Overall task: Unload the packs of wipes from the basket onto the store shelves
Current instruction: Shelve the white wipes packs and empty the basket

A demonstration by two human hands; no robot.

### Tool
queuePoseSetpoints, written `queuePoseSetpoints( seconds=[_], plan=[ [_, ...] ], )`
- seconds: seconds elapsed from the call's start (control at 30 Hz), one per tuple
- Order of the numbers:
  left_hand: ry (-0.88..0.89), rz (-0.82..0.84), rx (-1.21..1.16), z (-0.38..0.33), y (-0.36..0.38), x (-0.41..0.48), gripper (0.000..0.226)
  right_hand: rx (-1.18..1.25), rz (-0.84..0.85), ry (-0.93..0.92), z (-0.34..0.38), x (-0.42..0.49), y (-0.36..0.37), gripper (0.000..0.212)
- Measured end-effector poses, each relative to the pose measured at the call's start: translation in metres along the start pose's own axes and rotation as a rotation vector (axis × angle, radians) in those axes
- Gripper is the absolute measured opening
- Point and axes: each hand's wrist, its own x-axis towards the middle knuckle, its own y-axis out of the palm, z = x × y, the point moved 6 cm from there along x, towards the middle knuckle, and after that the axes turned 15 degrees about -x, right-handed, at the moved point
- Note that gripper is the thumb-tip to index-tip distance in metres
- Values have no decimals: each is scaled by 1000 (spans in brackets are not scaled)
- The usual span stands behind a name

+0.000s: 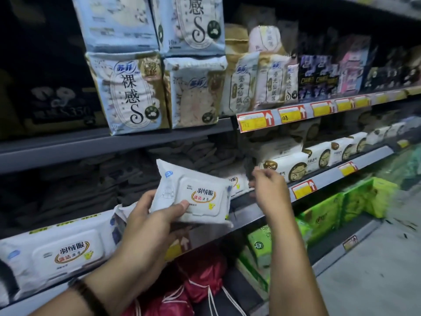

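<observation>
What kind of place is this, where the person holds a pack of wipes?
Most likely a shop aisle, perhaps a supermarket. Metal shelves carry rows of packaged hygiene goods, yellow price tags with arrows line the shelf edges, and the left hand holds a pack of wipes.

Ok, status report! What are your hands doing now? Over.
Left hand grips one wipes pack. Right hand by shelved pack, grip unclear. No blockage seen. Over.

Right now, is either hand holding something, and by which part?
The left hand grips a white pack of wipes by its lower left edge, thumb on the front. The right hand, at the shelf, hides its fingertips: cannot tell.
</observation>
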Motion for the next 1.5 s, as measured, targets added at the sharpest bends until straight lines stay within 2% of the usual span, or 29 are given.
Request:
queuePoseSetpoints(
  seconds=[0.1, 0.17, 0.23, 0.3, 0.4, 0.43, 0.53, 0.6, 0.63, 0.73, 0.8, 0.87, 0.9, 0.97, 1.03, 1.1, 1.2, 1.27, 1.5],
  plan=[
    [-30, 37, -123, 13, 23, 8, 28, 127, 409, 63, 0, -15, -10, 43],
    [-73, 95, -163, 24, 41, 11, 25, 169, 464, -13, 0, -20, -14, 33],
    [-69, 138, -86, 30, 55, 15, 22, 257, 382, -81, 0, -16, -19, 26],
    [73, 140, 212, 29, 58, 27, 21, 303, 238, -144, 0, -10, -28, 27],
    [301, 80, 565, 21, 58, 44, 36, 259, 88, -244, -2, 0, -27, 25],
    [351, 56, 639, 21, 58, 49, 36, 220, 37, -254, -4, 4, -21, 25],
    [435, 49, 860, 31, 63, 55, 18, -90, -111, -197, -15, 13, 2, 49],
    [391, 74, 995, 45, 62, 56, 11, -272, -184, -83, -25, 14, 16, 51],
    [371, 94, 1033, 52, 59, 56, 13, -289, -209, -35, -29, 12, 22, 52],
    [463, 139, 990, 57, 52, 50, 33, -253, -277, 19, -36, 7, 32, 46],
    [617, 163, 1065, 53, 50, 39, 55, -229, -307, 9, -36, 9, 33, 41],
    [799, 247, 1369, 55, 56, 27, 67, -197, -342, -33, -34, 8, 31, 39],
    [823, 316, 1542, 62, 59, 25, 71, -169, -361, -63, -34, 6, 29, 37],
    [774, 421, 1810, 77, 59, 31, 79, -118, -362, -101, -33, 2, 27, 35],
    [670, 450, 1926, 85, 58, 41, 86, -159, -335, -130, -32, -1, 27, 37],
    [621, 474, 2008, 91, 61, 45, 90, -278, -294, -140, -31, -2, 28, 48],
    [618, 466, 2067, 94, 64, 49, 95, -445, -221, -125, -28, -6, 32, 64],
    [638, 447, 2090, 95, 66, 50, 96, -497, -154, -117, -24, -8, 36, 67],
    [547, 447, 2166, 95, 65, 53, 110, -543, 33, -114, -22, -11, 44, 51]
  ],
)
